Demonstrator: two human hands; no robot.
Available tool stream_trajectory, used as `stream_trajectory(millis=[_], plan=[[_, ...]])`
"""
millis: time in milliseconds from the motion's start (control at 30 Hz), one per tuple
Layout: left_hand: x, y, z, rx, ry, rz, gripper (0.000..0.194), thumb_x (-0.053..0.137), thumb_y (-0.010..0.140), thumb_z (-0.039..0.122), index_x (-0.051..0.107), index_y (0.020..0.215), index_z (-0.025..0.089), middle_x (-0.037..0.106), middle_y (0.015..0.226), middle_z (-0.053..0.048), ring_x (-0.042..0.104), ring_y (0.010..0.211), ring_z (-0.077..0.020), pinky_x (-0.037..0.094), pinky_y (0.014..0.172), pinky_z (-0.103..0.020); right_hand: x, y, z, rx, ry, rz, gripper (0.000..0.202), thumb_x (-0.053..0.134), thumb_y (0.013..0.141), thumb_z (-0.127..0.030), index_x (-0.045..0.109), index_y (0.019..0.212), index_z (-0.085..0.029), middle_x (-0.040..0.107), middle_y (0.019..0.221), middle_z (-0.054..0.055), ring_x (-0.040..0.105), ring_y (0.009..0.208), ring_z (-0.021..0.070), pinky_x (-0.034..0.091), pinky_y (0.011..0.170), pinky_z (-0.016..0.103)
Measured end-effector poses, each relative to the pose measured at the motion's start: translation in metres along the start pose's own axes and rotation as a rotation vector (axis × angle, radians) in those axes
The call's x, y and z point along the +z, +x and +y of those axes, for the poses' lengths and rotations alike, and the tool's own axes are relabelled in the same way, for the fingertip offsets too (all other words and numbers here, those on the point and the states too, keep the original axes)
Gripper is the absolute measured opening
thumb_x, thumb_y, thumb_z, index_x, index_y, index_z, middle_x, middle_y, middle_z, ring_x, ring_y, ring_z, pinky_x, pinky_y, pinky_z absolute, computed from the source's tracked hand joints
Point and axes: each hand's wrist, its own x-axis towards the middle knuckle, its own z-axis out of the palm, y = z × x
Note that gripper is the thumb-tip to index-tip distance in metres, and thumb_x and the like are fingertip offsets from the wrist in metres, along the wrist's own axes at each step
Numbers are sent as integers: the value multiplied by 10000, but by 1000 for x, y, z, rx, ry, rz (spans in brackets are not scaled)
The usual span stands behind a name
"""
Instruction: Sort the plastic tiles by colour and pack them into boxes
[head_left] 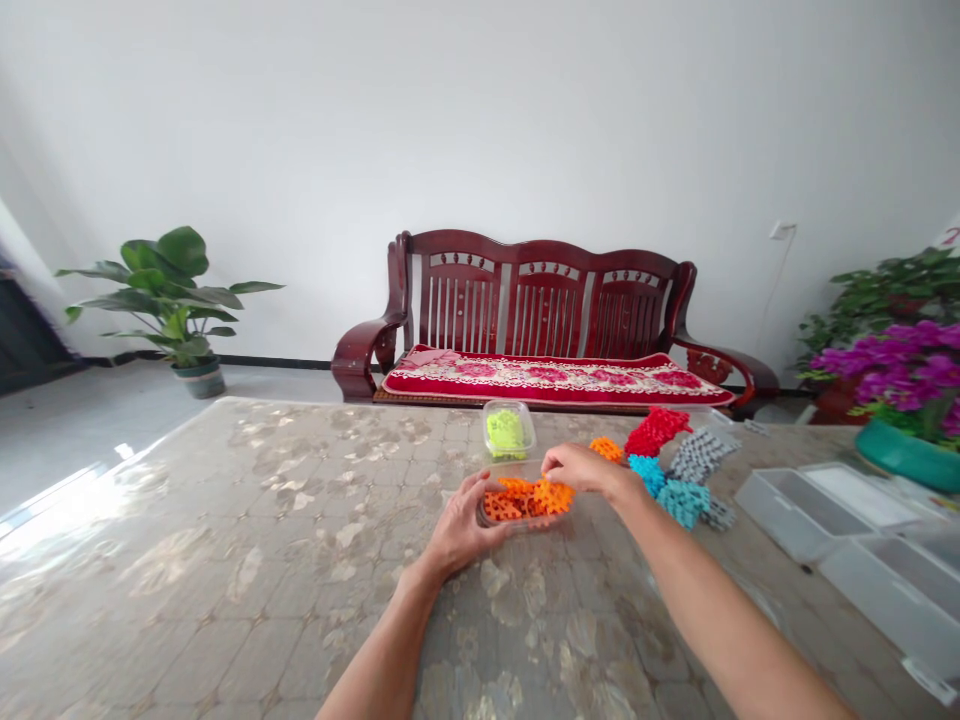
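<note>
A clear plastic box (534, 523) with orange interlocking pieces (504, 506) in it stands on the patterned table cover. Wrapped round its left end is my left hand (459, 522). My right hand (579, 468) is over the box's right end, with its fingers closed on an orange piece (554, 496). Behind this box, a smaller clear tub (531, 432) holds yellow-green pieces (505, 433). Right of my right hand lie another orange piece (606, 449), red pieces (655, 430), blue pieces (646, 473), teal pieces (683, 502) and grey pieces (702, 456).
Clear divided boxes (806, 512) stand on the right of the table (315, 560). A teal pot (900, 456) of purple flowers is at the back right. Beyond the table are a dark red wooden bench (541, 310) and a leafy potted plant (180, 290).
</note>
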Motion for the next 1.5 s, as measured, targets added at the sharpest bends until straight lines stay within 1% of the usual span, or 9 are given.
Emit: stream_trajectory(millis=[167,300,467,633,800,1133,1300,1400,1500], plan=[[0,0,-2,16,9,1,509,748,702,446,657,1164,254,551,1345,-110,496,1284,-287,403,1072,-418,12,-17,-6,-57,-104,166,340,590,747,-210,683,1073,-185,671,1048,70,620,920,182,447,805,265],[1,-1,-4,16,4,-3,498,746,709,415,647,1167,248,532,1368,-111,492,1289,-280,396,1077,-423,24,-31,-5,-67,-180,141,482,667,695,-254,640,1170,-178,647,1107,91,588,1033,229,432,892,313],[1,-1,-5,-5,-15,-3,497,766,684,414,657,1138,243,542,1358,-116,481,1300,-294,395,1075,-437,33,-35,-11,-110,-313,147,364,545,759,-94,689,1081,-186,663,1102,90,571,1056,222,402,941,322],[0,-1,-3,9,-37,9,481,778,671,378,662,1116,240,551,1347,-118,474,1309,-293,397,1073,-429,33,-36,-21,-104,-360,223,426,444,807,-34,667,1143,-168,656,1140,106,562,1059,208,392,952,310],[1,-2,-1,-5,-52,21,471,785,666,386,651,1091,233,552,1340,-119,494,1291,-277,402,1069,-414,33,-36,-36,-103,-308,275,403,520,815,-121,644,1190,-199,661,1131,76,546,1059,210,393,933,309],[4,-1,-5,23,-63,39,351,789,662,346,673,964,210,577,1283,-122,465,1314,-297,427,1043,-410,49,-21,-63,-155,-408,209,185,558,814,-143,676,923,-235,653,962,50,529,983,206,389,848,306],[4,-1,-2,22,-91,56,494,802,648,430,641,1060,211,597,1244,-112,505,1266,-290,425,1043,-412,51,-20,-59,-154,-397,274,228,526,831,-103,655,974,-225,641,996,55,529,1010,201,399,880,295],[2,-2,2,22,-140,71,622,788,665,454,575,1201,219,629,1194,-87,582,1151,-253,453,1015,-397,52,-21,-55,-185,-340,236,226,546,827,-123,674,986,-221,654,1010,56,555,1004,196,410,892,291],[0,-2,4,25,-116,40,621,772,688,452,578,1239,240,590,1273,-97,530,1232,-273,425,1052,-416,50,-23,-47,-230,-185,200,235,540,841,-157,703,995,-228,686,1017,42,599,978,174,421,893,272]])
